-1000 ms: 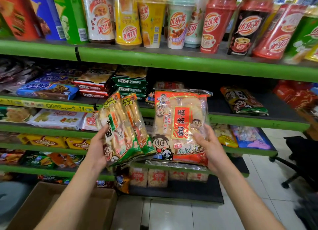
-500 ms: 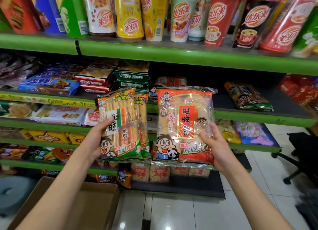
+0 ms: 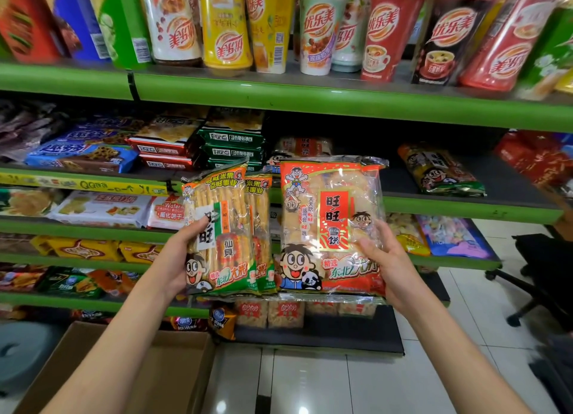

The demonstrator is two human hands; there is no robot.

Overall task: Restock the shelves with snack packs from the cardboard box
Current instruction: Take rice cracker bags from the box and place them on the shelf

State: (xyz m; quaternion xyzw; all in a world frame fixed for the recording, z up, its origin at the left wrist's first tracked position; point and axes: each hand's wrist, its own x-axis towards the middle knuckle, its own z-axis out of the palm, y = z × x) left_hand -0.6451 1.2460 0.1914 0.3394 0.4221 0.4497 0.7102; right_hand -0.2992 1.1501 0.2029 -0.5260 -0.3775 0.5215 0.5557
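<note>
two snack packs held up before the shelves

head view: left hand (image 3: 173,268) clamps the green pack (image 3: 221,237), right hand (image 3: 389,260) clamps the red pack (image 3: 331,224), in front of the green shelf (image 3: 310,103). both look light, crinkly, slippery, with brittle crackers; best held by the side edges.

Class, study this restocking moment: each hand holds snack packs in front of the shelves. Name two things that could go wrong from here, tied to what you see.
1. The left hand grips two green packs at once; the back one could slip out during placement.
2. The right hand holds the red pack by one lower edge only, so it may flop and knock the similar pack lying on the shelf behind.
</note>
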